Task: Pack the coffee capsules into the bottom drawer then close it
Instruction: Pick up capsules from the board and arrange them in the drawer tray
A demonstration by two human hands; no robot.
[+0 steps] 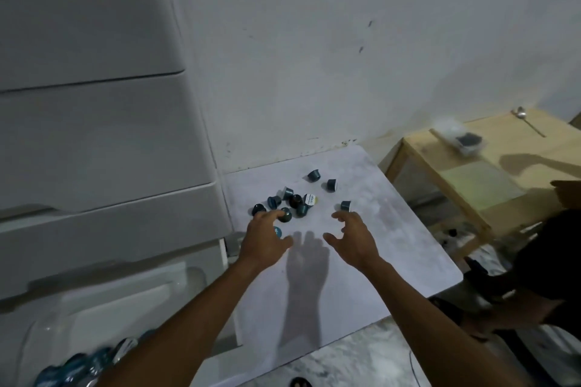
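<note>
Left hand [264,239]: fingers spread and bent, nothing in it. Its fingertips are at the near edge of the capsule cluster, and contact cannot be confirmed.
Right hand [352,239]: also spread and empty, palm turned inward, on the side away from the drawer unit [94,135].
Key relation: the cluster of coffee capsules [294,203] lies straight ahead of the left fingertips. A lone capsule [345,206] sits just beyond the right fingertips. Each hand is nearest its own target, and the two palms face each other as if to scoop.
Outliers: two capsules [313,175] lie further from the hands than the cluster, on the side away from the drawer unit.
Capsule look: small dark teal cups with flared rims. Most are tipped on their sides at mixed angles, and one shows a pale printed lid.
Support: all rest on a white table [393,261] butted against the drawer unit.
Bottom drawer [132,302]: pulled open at the foot of the drawer unit, with blurred teal capsules already inside.
Judgement: packing is partly done. The next move is likely a gather, then a carry back towards the drawer.
</note>
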